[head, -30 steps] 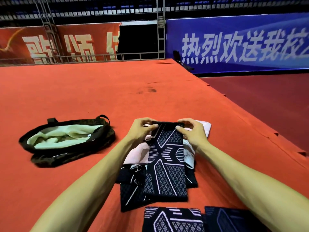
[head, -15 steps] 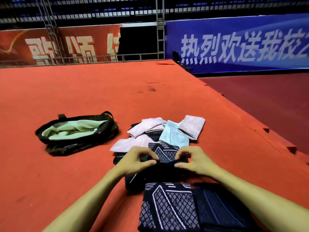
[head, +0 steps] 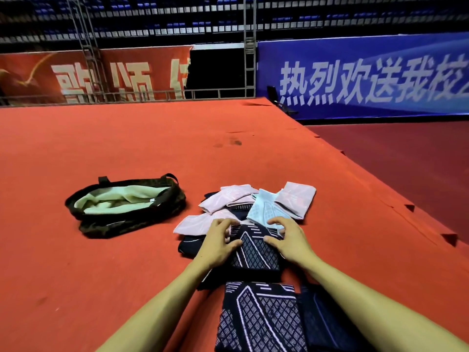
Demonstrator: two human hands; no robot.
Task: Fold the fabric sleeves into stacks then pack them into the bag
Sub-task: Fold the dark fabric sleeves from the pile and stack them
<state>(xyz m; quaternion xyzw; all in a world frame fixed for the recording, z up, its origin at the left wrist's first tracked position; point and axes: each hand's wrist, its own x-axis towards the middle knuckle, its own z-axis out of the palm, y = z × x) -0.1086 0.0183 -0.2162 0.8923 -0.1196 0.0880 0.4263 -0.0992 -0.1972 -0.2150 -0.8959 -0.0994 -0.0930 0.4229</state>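
A red carpeted platform point(head: 127, 138) fills a dim hall, with a red banner point(head: 88, 77) and a blue banner point(head: 368, 80) behind it under rows of seats. Both hands sit on 1 dark patterned sleeve point(head: 256, 250): the left hand point(head: 218, 241) and the right hand point(head: 289, 240) curl their fingers over its far corners, thumbs on top. Pink and blue sleeves point(head: 297, 199) lie at 12 o'clock, a folded stack point(head: 256, 318) at 6, and the open bag point(head: 114, 226) at 10.
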